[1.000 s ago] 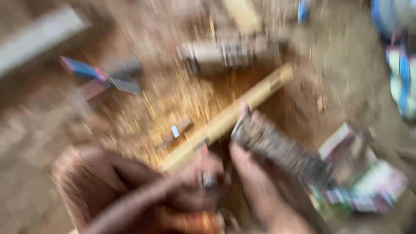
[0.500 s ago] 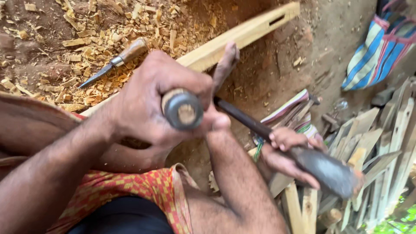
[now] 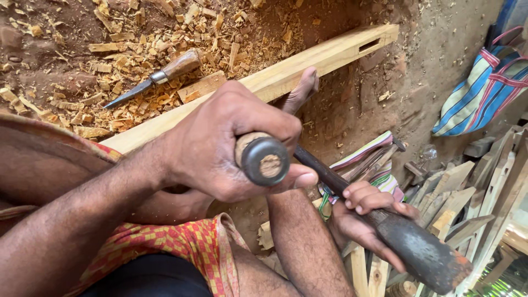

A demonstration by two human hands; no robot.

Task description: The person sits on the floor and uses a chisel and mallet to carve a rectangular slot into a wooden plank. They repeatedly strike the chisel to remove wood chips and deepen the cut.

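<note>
We find the chisel handle (image 3: 263, 159) clenched in our left hand (image 3: 231, 143), above the pale timber rail (image 3: 264, 82) on the dirt floor. Our right hand (image 3: 363, 217) is wrapped tight on the dark mallet (image 3: 407, 242). Risk: a foot (image 3: 300, 91) rests against the rail; a glancing blow could drive the blade toward it.

The bare brown earthen floor (image 3: 385, 110) carries everything. A long pale wooden beam with a rectangular slot near its far end (image 3: 330, 55) lies on it diagonally. Beside the beam, a wooden-handled chisel with a dark metal blade (image 3: 151, 78) rests among scattered pale wood chips (image 3: 137, 33). A striped fabric bag (image 3: 478, 91) sits at the right, above pale wooden offcuts (image 3: 467, 203).
</note>
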